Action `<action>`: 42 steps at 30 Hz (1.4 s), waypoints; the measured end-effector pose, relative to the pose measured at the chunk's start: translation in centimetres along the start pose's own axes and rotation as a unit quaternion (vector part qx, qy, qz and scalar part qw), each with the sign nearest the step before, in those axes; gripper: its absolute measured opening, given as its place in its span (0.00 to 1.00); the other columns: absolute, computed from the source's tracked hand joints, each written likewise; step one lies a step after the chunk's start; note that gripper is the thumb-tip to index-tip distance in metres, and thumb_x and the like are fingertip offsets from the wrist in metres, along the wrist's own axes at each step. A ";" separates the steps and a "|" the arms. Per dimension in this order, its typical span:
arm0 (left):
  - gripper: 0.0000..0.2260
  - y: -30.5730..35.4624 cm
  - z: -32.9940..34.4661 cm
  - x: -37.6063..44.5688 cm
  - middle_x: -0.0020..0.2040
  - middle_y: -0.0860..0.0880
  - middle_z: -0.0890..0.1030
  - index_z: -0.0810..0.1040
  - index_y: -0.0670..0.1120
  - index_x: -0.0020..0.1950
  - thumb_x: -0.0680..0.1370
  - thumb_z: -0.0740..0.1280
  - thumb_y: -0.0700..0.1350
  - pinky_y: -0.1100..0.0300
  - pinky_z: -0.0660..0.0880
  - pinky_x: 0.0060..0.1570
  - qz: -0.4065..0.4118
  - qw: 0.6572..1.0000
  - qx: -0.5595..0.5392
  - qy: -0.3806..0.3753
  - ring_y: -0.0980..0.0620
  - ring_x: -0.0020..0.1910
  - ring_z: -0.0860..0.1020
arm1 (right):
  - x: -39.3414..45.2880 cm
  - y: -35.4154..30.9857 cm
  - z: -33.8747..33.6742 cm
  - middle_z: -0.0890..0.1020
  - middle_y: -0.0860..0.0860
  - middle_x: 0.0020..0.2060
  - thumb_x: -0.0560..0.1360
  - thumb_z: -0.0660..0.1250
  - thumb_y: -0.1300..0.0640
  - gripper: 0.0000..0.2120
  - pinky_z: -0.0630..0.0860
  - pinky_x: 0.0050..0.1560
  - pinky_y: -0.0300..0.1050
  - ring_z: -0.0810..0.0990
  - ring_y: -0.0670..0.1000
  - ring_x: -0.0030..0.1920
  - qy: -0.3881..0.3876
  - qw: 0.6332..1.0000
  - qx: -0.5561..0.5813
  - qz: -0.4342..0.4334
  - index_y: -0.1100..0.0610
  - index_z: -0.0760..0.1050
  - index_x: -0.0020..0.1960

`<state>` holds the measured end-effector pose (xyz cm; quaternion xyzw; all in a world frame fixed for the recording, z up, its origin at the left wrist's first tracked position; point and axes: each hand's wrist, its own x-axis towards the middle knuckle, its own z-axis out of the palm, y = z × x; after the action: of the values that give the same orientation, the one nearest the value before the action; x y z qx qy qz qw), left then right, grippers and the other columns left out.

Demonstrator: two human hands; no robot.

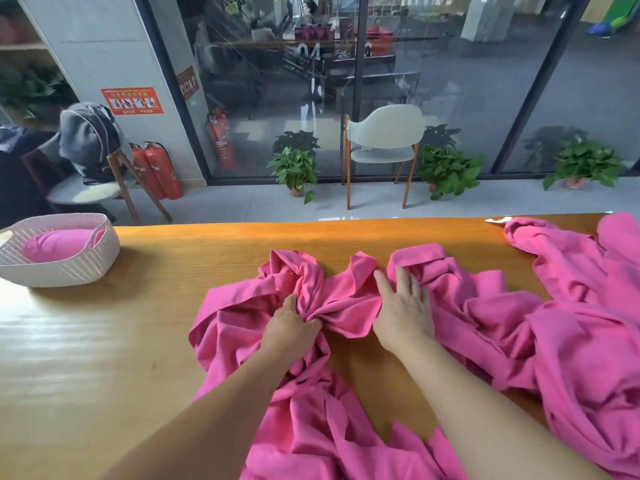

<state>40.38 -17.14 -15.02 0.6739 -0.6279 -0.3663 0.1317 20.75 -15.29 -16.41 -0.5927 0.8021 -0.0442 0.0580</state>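
Pink cloth [346, 306] lies crumpled in the middle of the table [138, 341]. The left grip [289, 323] is clamped on a bunch of its folds; the right grip [403, 313] rests flat on the fabric just beside, fingers straight. I judge the folding is only at the start: cloth not yet spread, no neat fold made. One pink bundle [55, 244] already sits in the basket [104, 251] at far left. Another pink heap [588, 271] waits at right, i.e. much work is left.

Hot-pink cloth [346, 306] spread over an orange-tan wood-grain worktop [138, 323]; a white woven basket [69, 268] holding a matching pink bundle [59, 244]; red fire extinguishers [159, 171] behind.
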 end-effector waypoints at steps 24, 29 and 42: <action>0.42 2.4 1.2 -0.9 0.62 0.49 0.73 0.55 0.47 0.77 0.70 0.76 0.46 0.59 0.69 0.56 -0.040 0.980 -0.194 0.023 0.46 0.59 0.75 | -2.4 -2.2 -2.4 0.77 0.58 0.66 0.76 0.57 0.30 0.36 0.71 0.66 0.51 0.75 0.59 0.65 -0.189 0.857 0.448 0.171 0.58 0.76 0.67; 0.08 0.7 -2.5 -0.9 0.45 0.45 0.82 0.80 0.43 0.49 0.76 0.70 0.47 0.57 0.74 0.42 -0.095 0.972 -0.209 0.044 0.49 0.40 0.78 | -2.1 -7.9 0.2 0.83 0.54 0.55 0.66 0.73 0.45 0.26 0.79 0.57 0.55 0.82 0.56 0.54 -0.198 0.765 0.578 0.206 0.55 0.78 0.61; 0.14 -14.8 -16.8 1.9 0.56 0.39 0.79 0.76 0.37 0.61 0.80 0.62 0.44 0.57 0.73 0.47 -0.190 0.973 0.124 0.040 0.41 0.57 0.78 | 1.5 -5.4 -5.2 0.76 0.58 0.62 0.77 0.59 0.59 0.14 0.72 0.57 0.53 0.75 0.61 0.62 0.036 0.962 0.121 0.240 0.55 0.79 0.58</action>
<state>62.49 -21.08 -13.37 0.8058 -0.5233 -0.2772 0.0004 24.66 -18.31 -10.57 -0.3692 0.9112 -0.1470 0.1088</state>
